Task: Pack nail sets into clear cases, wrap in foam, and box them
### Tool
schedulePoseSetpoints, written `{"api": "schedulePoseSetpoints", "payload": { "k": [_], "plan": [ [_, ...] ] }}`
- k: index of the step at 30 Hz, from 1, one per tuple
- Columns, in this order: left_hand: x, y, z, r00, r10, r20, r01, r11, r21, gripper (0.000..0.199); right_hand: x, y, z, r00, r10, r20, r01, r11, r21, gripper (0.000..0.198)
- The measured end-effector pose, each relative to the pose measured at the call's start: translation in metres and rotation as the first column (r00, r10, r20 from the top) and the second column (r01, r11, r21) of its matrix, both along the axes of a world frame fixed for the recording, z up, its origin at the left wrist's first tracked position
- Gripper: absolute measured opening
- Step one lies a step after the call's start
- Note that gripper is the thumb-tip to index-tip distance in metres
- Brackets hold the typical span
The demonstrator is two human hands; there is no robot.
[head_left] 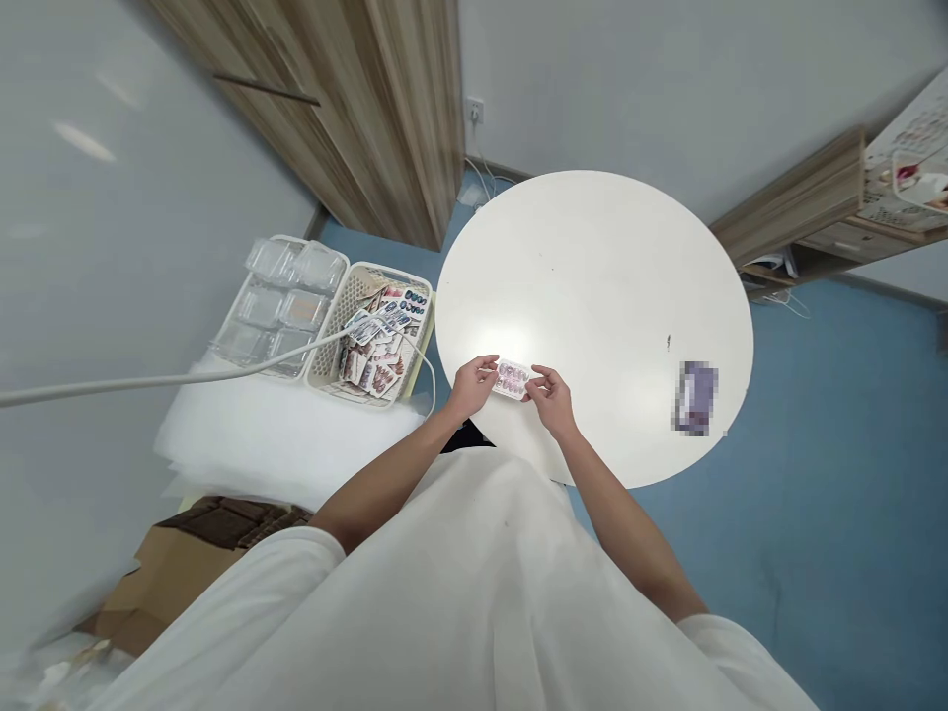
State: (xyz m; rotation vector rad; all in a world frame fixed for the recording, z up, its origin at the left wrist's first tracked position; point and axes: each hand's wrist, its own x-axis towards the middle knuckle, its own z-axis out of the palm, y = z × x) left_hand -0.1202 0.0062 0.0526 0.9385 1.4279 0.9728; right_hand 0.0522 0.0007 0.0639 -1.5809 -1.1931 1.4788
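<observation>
Two forearms (400, 472) stretch forward; left hand (472, 387) and right hand (553, 398) clamp their fingers (485, 362) on opposite ends of a pinkish card (511, 378), its underside hidden, its fine details unclear.

We can't tell what the blurred purple thing (696, 398) is. Our left hand (474, 385) and right hand (553, 400) hide bits of the small pack (511, 379). We lose the white cable (178, 380) at the left edge.

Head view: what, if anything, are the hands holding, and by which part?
A small white card with rows of pinkish-purple pieces, held by its opposite ends: left hand at the left end, right hand at the right.
</observation>
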Motion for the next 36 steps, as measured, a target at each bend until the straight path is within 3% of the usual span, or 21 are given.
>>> {"api": "schedulePoseSetpoints", "payload": {
  "k": [5, 8, 11, 16, 23, 26, 28, 33, 36],
  "plan": [
    [-0.027, -0.014, -0.013, 0.986, -0.112, -0.127, 0.117, 0.992, 0.037, 0.042, -0.023, 0.008, -0.018, 0.992, 0.055, 0.112, -0.05, 0.998, -0.046, 0.037],
    [-0.043, -0.017, -0.022, 0.935, -0.212, -0.285, 0.236, 0.97, 0.054, 0.057, -0.038, 0.013, -0.03, 0.982, 0.104, 0.158, -0.095, 0.993, -0.064, 0.036],
    [-0.055, -0.016, -0.032, 0.876, -0.237, -0.42, 0.278, 0.96, 0.039, 0.062, -0.051, 0.018, -0.041, 0.952, 0.222, 0.21, -0.219, 0.975, -0.034, 0.046],
    [-0.061, -0.012, -0.043, 0.857, -0.199, -0.476, 0.232, 0.973, 0.011, 0.063, -0.063, 0.022, -0.053, 0.793, 0.398, 0.461, -0.458, 0.889, 0.021, 0.064],
    [-0.066, 0.0, -0.048, 0.84, -0.219, -0.497, 0.271, 0.962, 0.034, 0.062, -0.065, 0.033, -0.054, 0.613, 0.439, 0.657, -0.593, 0.805, 0.015, 0.058],
    [-0.068, 0.003, -0.046, 0.81, -0.24, -0.535, 0.307, 0.951, 0.038, 0.061, -0.067, 0.034, -0.052, 0.571, 0.438, 0.695, -0.605, 0.797, -0.006, 0.058],
    [-0.068, 0.003, -0.044, 0.762, -0.267, -0.59, 0.349, 0.937, 0.026, 0.062, -0.068, 0.032, -0.052, 0.553, 0.435, 0.711, -0.602, 0.798, -0.02, 0.058],
    [-0.066, 0.002, -0.04, 0.55, -0.373, -0.748, 0.471, 0.878, -0.092, 0.061, -0.07, 0.024, -0.053, 0.488, 0.423, 0.764, -0.618, 0.785, -0.039, 0.059],
    [-0.065, 0.002, -0.04, 0.492, -0.384, -0.781, 0.492, 0.863, -0.115, 0.061, -0.071, 0.021, -0.054, 0.479, 0.404, 0.78, -0.626, 0.779, -0.019, 0.058]
  ]
}}
